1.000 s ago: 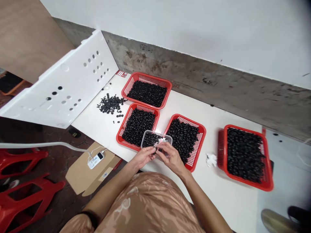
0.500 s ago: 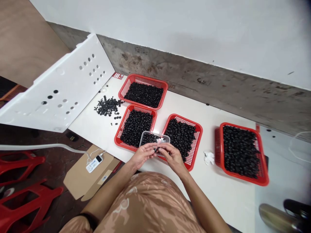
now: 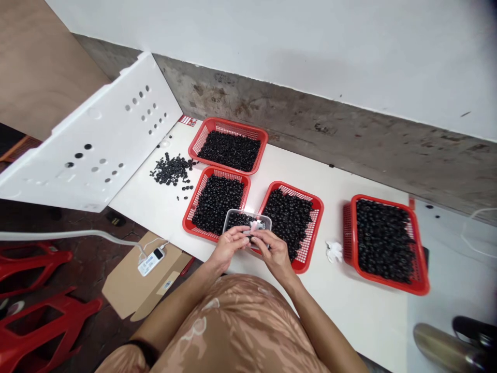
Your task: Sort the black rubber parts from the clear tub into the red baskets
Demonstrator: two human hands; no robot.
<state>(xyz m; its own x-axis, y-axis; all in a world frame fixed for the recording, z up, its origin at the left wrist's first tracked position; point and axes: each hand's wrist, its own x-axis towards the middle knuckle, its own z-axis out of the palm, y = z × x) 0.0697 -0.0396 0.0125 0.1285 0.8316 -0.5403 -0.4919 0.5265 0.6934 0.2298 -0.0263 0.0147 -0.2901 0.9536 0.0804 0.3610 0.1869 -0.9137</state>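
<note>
My left hand (image 3: 229,246) and my right hand (image 3: 275,250) meet fingertip to fingertip over the near edge of a clear plastic tub (image 3: 228,213). Both pinch at small black parts (image 3: 250,239), mostly covered by the fingers. Small black pieces and something pale pink lie inside the tub. Behind it on the left is a red basket (image 3: 188,226) of black ring-shaped parts. A second red basket (image 3: 319,217), holding round black parts, stands beside my right hand. Farther back, another red basket (image 3: 265,147) contains smaller black pieces.
Loose black parts (image 3: 171,170) are scattered on the white table (image 3: 349,316). A fourth red basket (image 3: 421,259) stands right, past a crumpled white scrap (image 3: 334,252). A white perforated panel (image 3: 112,124) leans at left. Below are a cardboard box (image 3: 128,290) and red stools (image 3: 50,321).
The fingers have shifted slightly around the small black parts, which are now more covered. The hands stay over the tub's near edge, and the baskets have not moved.
</note>
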